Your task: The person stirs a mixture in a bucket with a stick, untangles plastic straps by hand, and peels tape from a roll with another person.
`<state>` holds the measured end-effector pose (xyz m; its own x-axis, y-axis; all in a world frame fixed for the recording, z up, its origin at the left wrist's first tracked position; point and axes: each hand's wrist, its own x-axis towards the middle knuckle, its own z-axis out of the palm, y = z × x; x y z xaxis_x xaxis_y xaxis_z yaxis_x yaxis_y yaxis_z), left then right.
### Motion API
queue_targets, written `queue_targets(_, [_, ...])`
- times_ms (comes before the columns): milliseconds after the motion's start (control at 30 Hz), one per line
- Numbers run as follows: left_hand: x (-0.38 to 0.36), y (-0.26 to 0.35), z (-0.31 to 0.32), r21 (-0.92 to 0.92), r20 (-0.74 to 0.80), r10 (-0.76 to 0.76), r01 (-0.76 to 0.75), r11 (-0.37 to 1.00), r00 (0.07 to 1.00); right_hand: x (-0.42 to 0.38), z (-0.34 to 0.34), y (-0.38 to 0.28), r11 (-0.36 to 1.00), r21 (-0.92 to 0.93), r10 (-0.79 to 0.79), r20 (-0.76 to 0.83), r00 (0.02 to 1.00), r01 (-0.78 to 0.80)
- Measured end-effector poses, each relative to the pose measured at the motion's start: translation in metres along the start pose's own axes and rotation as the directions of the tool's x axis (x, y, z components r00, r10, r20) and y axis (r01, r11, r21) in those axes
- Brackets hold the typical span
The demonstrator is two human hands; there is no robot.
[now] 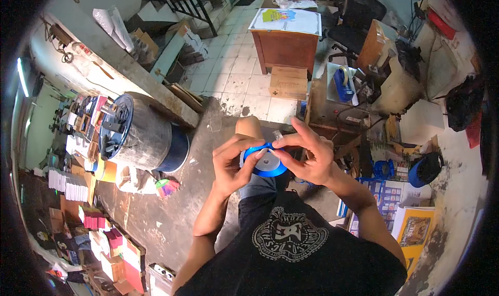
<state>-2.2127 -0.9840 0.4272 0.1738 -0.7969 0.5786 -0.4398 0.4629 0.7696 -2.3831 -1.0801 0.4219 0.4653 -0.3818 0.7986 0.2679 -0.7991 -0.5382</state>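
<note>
A roll of blue ribbon (pixel 266 164) with a pale round side and a small centre hole is held up in front of my chest. My left hand (pixel 230 161) grips its left side, with the thumb lying over the pale face and the fingers behind. At the upper right rim, my right hand (pixel 310 154) pinches the blue ribbon between thumb and fingertip. A small clear, crinkled piece (pixel 278 135) shows by the right fingertips, above the roll. My knee and blue shorts are underneath.
To the left stands a large drum (pixel 150 134) with things on its lid. Ahead is a wooden desk (pixel 288 49) with papers, a cardboard box (pixel 288 82) at its foot. A blue tape dispenser (pixel 343 85) sits on the right-hand bench. Stacked books (pixel 67 185) are at far left.
</note>
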Motion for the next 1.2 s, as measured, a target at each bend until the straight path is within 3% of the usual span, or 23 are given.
queue_targets(100, [-0.001, 0.005, -0.005, 0.024, -0.002, 0.056, -0.056, 0.998, 0.998, 0.000, -0.010, -0.005, 0.991, 0.123, 0.039, 0.090, 0.995, -0.050])
queue_targets(200, [-0.002, 0.007, -0.010, 0.027, -0.007, 0.082, -0.082, 0.996, 0.997, 0.016, -0.023, -0.003, 0.922, 0.359, 0.111, 0.119, 0.987, -0.147])
queue_targets(233, [-0.003, 0.007, -0.010, 0.030, -0.005, 0.092, -0.091, 0.995, 0.996, 0.019, -0.025, -0.005, 0.924, 0.327, 0.156, 0.147, 0.977, -0.197])
queue_targets(467, [-0.003, 0.015, -0.010, 0.106, -0.002, 0.185, -0.184, 0.977, 0.983, 0.020, -0.008, -0.011, 0.988, 0.153, 0.008, 0.093, 0.996, -0.023])
queue_targets(867, [-0.005, 0.015, -0.011, 0.132, -0.002, 0.271, -0.268, 0.954, 0.963, 0.015, 0.003, -0.010, 0.870, 0.456, 0.172, 0.080, 0.982, -0.190])
queue_targets(1200, [-0.002, 0.018, -0.012, 0.162, -0.009, 0.238, -0.233, 0.959, 0.971, 0.020, -0.007, -0.007, 0.730, 0.606, 0.322, 0.104, 0.941, -0.317])
